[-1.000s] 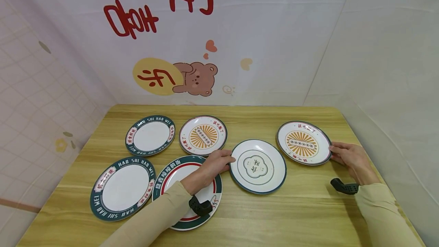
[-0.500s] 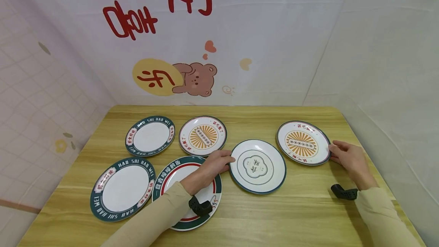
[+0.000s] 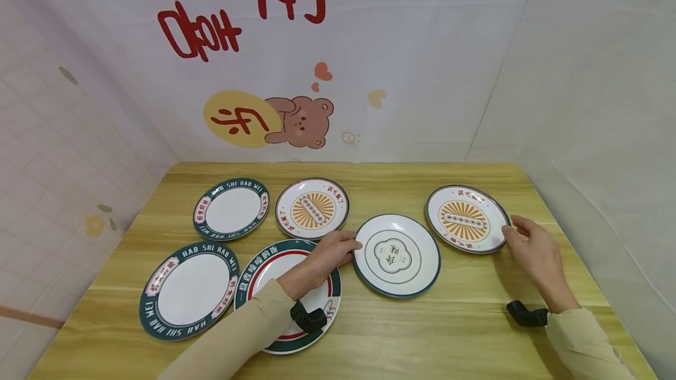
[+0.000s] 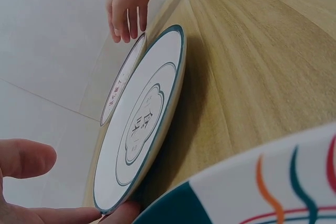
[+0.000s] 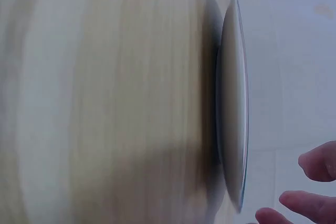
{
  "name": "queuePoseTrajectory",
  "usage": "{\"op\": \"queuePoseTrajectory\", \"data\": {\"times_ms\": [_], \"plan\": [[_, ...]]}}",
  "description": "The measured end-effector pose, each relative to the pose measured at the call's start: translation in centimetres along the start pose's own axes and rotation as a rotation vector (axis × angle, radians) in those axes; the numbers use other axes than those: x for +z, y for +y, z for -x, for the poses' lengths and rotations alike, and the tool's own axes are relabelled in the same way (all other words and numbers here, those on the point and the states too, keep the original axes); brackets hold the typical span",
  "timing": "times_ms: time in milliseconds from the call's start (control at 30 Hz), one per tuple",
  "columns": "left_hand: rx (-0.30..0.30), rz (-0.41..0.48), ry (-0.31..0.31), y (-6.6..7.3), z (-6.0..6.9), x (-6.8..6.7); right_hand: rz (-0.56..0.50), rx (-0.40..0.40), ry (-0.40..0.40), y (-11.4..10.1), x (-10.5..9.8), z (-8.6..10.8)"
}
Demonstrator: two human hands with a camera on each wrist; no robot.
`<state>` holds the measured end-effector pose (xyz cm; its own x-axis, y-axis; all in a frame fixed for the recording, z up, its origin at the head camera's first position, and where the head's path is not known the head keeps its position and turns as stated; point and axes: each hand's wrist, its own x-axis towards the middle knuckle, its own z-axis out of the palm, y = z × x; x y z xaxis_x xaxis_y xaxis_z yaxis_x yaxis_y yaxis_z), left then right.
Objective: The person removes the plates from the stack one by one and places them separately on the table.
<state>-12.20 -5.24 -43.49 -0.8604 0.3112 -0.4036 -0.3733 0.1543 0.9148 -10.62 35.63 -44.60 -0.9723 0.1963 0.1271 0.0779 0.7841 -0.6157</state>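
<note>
My left hand (image 3: pixel 330 251) reaches over the red-and-green-rimmed plate (image 3: pixel 290 342) to the left rim of a white plate with a cloud-shaped emblem (image 3: pixel 396 257). In the left wrist view its fingers (image 4: pixel 63 215) touch that rim, one fingertip lying under the edge, while the thumb (image 4: pixel 31 158) stands off the plate. My right hand (image 3: pixel 536 251) is beside the right rim of a plate with an orange sunburst (image 3: pixel 465 219). The right wrist view shows the right fingers (image 5: pixel 312 205) spread and apart from that plate, which sits flat on the table.
Left of my hands lie a second sunburst plate (image 3: pixel 313 209) and two green-rimmed plates, the back one (image 3: pixel 232 210) and the front one (image 3: pixel 190 286). The wooden table (image 3: pixel 417 339) meets a white printed backdrop (image 3: pixel 422 104) behind and on the sides.
My right hand has drawn slightly back, its fingers lifting from under the sunburst plate's rim. The left hand and the plates look unmoved.
</note>
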Motion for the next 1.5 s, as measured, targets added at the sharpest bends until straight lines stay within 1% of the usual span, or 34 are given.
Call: {"op": "queuePoseTrajectory", "data": {"times_ms": [100,200,533,600,800,1100,1267,1500], "plan": [[0.002,0.0,-0.002,0.1,0.0,0.0,-0.007,-0.034,0.014,-0.7,0.1,0.7],[0.002,-0.005,0.0,0.1,0.0,0.0,-0.022,-0.058,0.012,-1.5,0.2,1.4],[0.002,-0.002,0.006,0.1,0.0,0.1,-0.118,-0.093,-0.014,-3.9,0.8,3.4],[0.002,-0.001,0.005,0.1,-0.1,0.1,-0.139,-0.109,-0.014,-4.2,1.1,3.7],[0.006,-0.009,0.003,0.1,0.0,0.1,-0.225,-0.189,-0.002,-5.0,2.2,4.5],[-0.012,-0.017,0.012,0.2,0.0,0.2,-0.27,-0.236,-0.019,-6.0,3.4,5.4],[-0.017,-0.02,0.017,0.0,-0.2,0.1,-0.291,-0.214,-0.086,-6.3,4.1,5.5],[-0.024,-0.02,0.017,0.0,-0.2,0.0,-0.29,-0.144,-0.203,-6.6,4.7,5.7]]}}
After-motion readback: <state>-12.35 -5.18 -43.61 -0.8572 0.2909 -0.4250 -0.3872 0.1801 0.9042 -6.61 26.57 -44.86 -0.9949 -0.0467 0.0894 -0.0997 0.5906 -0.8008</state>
